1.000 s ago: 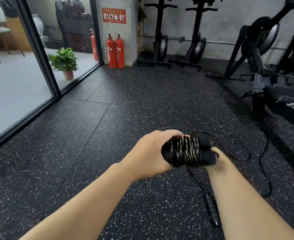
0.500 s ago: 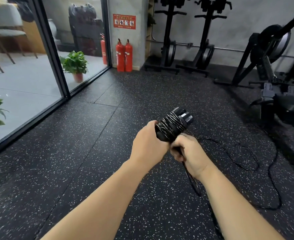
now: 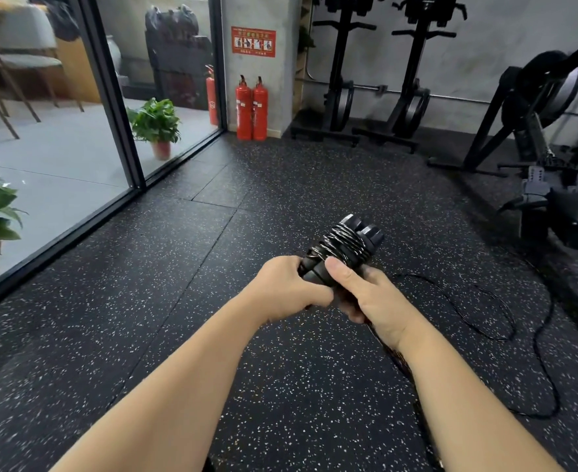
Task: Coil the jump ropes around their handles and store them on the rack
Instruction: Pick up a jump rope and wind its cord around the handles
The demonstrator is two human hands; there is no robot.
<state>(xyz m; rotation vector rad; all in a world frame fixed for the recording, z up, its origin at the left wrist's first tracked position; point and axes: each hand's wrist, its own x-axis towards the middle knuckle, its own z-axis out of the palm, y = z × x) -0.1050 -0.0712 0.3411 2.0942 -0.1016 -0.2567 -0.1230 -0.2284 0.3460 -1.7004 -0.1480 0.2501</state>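
Black speckled rubber floor (image 3: 212,267) lies beneath both hands. The left hand (image 3: 287,291) is closed around the lower end of the paired handles (image 3: 343,248), wrapped in rope; the right hand (image 3: 366,294) clasps them too, thumb up. Loose rope (image 3: 505,321) trails rightward across the floor.

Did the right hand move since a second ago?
Yes. The right hand came up from under the handles, beside the left hand.

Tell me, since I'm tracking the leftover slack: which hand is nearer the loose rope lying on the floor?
Right. The right hand is beside the loose rope; the left hand grips the handle bundle on the far side.
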